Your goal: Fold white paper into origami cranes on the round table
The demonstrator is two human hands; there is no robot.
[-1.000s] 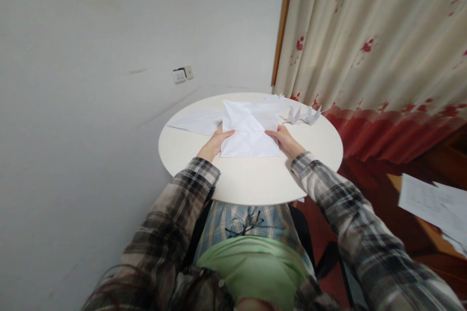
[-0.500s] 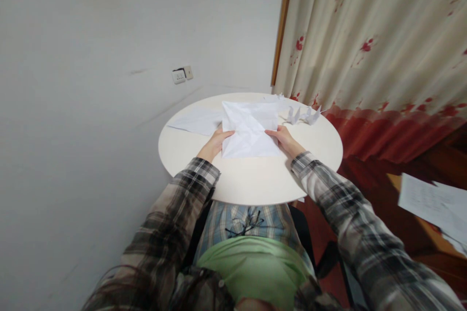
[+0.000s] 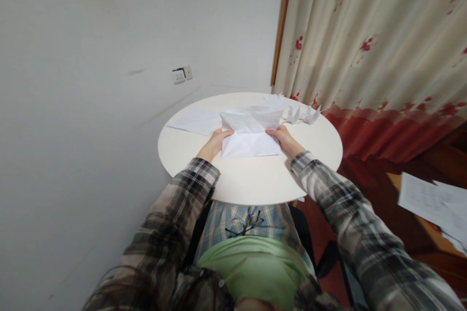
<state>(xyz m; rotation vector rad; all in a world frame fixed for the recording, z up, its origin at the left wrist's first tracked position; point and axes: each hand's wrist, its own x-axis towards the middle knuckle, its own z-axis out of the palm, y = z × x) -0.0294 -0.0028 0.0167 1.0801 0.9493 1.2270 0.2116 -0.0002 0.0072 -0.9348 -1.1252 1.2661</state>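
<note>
Left hand and right hand pinch the sheet behind the worktop's near edge; it has just bent midway, the crease apparently yielding.

From my head, above and behind my bare left hand and bare right hand, one view faces forward and down.

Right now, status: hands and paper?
Left hand and right hand gripping white sheet by its sides. Sheet creased across the middle. Folded paper figures just beyond right hand.
</note>
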